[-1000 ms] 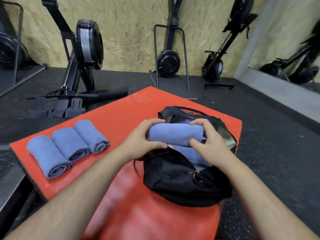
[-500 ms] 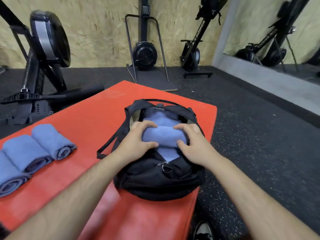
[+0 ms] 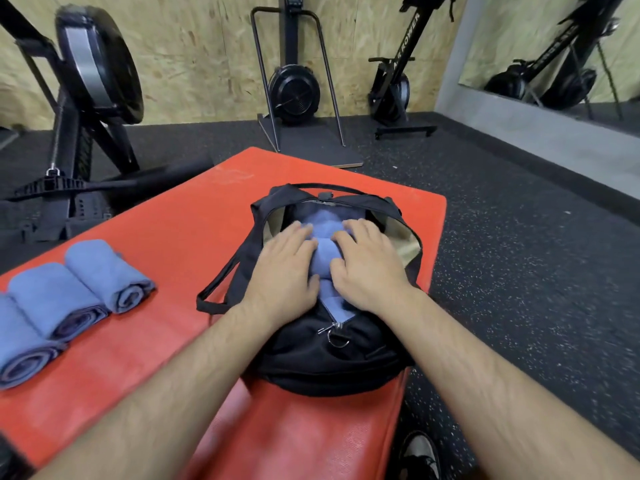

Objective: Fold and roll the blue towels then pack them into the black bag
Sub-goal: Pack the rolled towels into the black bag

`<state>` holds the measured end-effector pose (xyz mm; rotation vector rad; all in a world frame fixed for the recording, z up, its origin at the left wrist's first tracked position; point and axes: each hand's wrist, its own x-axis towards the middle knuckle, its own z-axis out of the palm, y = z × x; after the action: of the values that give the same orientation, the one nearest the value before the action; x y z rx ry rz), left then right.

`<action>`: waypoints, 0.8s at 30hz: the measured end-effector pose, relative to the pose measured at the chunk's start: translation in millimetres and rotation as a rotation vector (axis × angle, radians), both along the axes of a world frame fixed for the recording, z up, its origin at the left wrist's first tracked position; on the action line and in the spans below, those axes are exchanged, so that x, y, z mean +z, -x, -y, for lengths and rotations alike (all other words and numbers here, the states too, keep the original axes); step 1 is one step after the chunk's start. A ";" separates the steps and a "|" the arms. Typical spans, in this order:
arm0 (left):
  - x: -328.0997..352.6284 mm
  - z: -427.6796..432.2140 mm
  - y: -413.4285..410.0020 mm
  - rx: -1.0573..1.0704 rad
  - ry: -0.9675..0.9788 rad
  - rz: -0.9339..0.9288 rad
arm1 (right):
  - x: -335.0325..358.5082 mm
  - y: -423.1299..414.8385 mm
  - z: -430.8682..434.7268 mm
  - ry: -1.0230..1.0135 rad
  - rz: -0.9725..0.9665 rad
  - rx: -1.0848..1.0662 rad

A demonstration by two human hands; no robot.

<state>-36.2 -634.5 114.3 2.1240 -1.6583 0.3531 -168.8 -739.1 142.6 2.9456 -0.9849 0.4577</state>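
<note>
As three rolled towels lay aside, our left hand and right hand, both flat-fingered, pressed one blue towel in one black bag.

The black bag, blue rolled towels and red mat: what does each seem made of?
Black soft bag: matte woven fabric, probably nylon; it sags and creases. Blue rolled towels: soft fuzzy cloth, perhaps microfibre; layers show at the roll ends. Red flat mat: likely vinyl-skinned foam; fine ribbed texture, slight sheen.

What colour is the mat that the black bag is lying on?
The mat is a plain orange-red, clearest in the head view.
</note>
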 end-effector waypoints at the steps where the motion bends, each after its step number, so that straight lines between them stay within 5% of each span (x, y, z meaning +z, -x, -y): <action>1: -0.6 0.4 1.1 -0.015 -0.066 -0.044 | -2.0 -4.3 1.7 -0.025 -0.007 0.005; 11: -11.5 6.3 -5.7 0.009 -0.322 -0.210 | -27.2 -18.8 10.7 -0.175 -0.212 -0.078; 24: 33.0 -51.9 -16.6 0.040 0.061 -0.168 | 32.5 -25.2 -55.6 -0.129 0.110 0.106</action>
<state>-19.6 -582.6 147.3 2.0828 -1.4945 0.2272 -143.5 -683.4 175.2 3.1301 -0.9030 0.5865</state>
